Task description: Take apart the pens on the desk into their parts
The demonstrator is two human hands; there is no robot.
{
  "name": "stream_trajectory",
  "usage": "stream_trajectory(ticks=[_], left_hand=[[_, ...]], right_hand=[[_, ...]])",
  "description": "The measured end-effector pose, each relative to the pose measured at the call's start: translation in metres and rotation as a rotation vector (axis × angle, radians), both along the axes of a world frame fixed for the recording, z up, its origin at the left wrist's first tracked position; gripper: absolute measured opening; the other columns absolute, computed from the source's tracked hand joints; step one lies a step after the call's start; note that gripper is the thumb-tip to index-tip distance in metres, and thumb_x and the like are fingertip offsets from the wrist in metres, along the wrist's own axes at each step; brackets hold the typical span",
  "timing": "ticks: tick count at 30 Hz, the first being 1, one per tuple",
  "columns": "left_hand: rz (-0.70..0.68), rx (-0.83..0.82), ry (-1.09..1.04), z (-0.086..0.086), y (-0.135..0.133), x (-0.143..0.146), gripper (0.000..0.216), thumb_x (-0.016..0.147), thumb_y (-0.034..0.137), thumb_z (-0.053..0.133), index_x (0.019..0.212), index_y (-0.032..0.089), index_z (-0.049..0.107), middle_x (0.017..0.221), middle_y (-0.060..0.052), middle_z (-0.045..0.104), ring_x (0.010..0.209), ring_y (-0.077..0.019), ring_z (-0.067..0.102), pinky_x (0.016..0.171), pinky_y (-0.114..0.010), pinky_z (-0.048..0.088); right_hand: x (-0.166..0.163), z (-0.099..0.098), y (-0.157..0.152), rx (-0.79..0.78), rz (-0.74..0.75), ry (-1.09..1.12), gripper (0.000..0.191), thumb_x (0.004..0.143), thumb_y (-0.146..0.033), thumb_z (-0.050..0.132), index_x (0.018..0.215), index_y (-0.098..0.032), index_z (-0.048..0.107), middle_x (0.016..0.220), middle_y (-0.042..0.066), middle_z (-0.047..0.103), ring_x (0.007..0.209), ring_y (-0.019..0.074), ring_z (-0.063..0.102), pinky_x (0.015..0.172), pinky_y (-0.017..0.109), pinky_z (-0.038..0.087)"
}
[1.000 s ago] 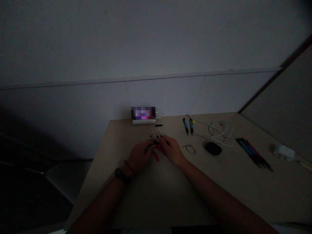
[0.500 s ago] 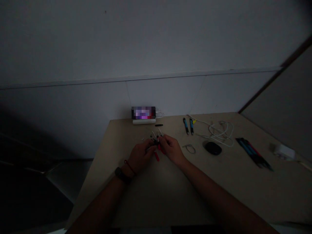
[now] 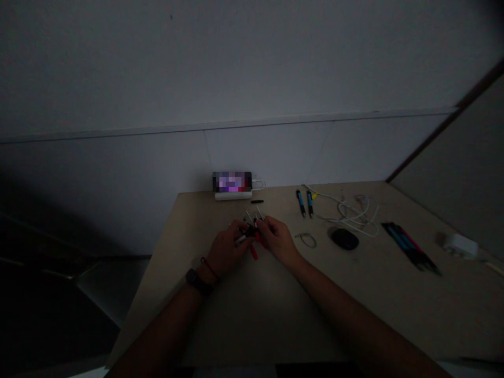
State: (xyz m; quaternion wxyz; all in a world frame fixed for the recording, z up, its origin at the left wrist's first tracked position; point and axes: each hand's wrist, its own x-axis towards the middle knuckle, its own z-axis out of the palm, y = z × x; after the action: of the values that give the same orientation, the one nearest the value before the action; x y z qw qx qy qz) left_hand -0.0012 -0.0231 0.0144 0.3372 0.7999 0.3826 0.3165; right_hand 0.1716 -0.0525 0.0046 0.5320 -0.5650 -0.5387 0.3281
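My left hand (image 3: 227, 248), a dark watch and a red cord at its wrist, is closed with thumb and fingers on a small black-and-red thing with thin pale rods (image 3: 249, 231). From the other side my right hand (image 3: 279, 240) pinches the same thing, close to its red part. The rods point away from me, toward the wall, and a red piece (image 3: 254, 252) sticks out below, toward me. Dim light and my fingers hide much of it, so its exact kind is not clear.
Against the wall a phone (image 3: 232, 182) leans on a white base (image 3: 233, 196), near a small black piece (image 3: 257, 201). Rightward lie two blue-black pens (image 3: 301, 203), a grey loop (image 3: 306, 240), a white cable (image 3: 352, 214), a black mouse (image 3: 345, 238), more pens (image 3: 409, 247) and a white charger (image 3: 462, 245).
My left fingers have shifted slightly on the thing, and a pale part shows more by the left thumb. My right hand stays almost where it was.
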Motion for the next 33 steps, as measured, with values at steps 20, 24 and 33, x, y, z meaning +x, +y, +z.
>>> stream_trajectory(ticks=[20, 24, 33], left_hand=[[0.017, 0.004, -0.066, -0.004, 0.004, -0.002, 0.021, 0.098, 0.036, 0.05, 0.096, 0.019, 0.063, 0.079, -0.003, 0.07, 0.073, -0.017, 0.066, 0.066, -0.026, 0.047], [0.022, 0.004, -0.06, -0.004, 0.004, -0.001, 0.022, 0.098, 0.036, 0.049, 0.096, 0.019, 0.063, 0.082, -0.003, 0.071, 0.076, -0.0173, 0.066, 0.067, -0.027, 0.047], [0.009, 0.003, -0.03, -0.004, 0.004, -0.001, 0.026, 0.098, 0.039, 0.05, 0.097, 0.019, 0.066, 0.084, -0.004, 0.072, 0.079, -0.0183, 0.067, 0.069, -0.027, 0.048]], right_hand=[[0.012, -0.015, 0.008, 0.171, -0.116, -0.451, 0.014, 0.086, -0.031, 0.064, 0.087, -0.021, 0.073, 0.087, 0.007, 0.066, 0.086, 0.0233, 0.061, 0.08, 0.037, 0.049], [0.013, -0.022, 0.008, 0.164, -0.134, -0.587, 0.015, 0.084, -0.029, 0.067, 0.092, -0.023, 0.078, 0.106, 0.011, 0.066, 0.104, 0.0279, 0.058, 0.094, 0.045, 0.047], [0.008, -0.007, 0.005, 0.198, -0.074, -0.413, 0.029, 0.094, -0.042, 0.053, 0.082, -0.021, 0.069, 0.091, 0.009, 0.064, 0.092, 0.0244, 0.059, 0.086, 0.039, 0.046]])
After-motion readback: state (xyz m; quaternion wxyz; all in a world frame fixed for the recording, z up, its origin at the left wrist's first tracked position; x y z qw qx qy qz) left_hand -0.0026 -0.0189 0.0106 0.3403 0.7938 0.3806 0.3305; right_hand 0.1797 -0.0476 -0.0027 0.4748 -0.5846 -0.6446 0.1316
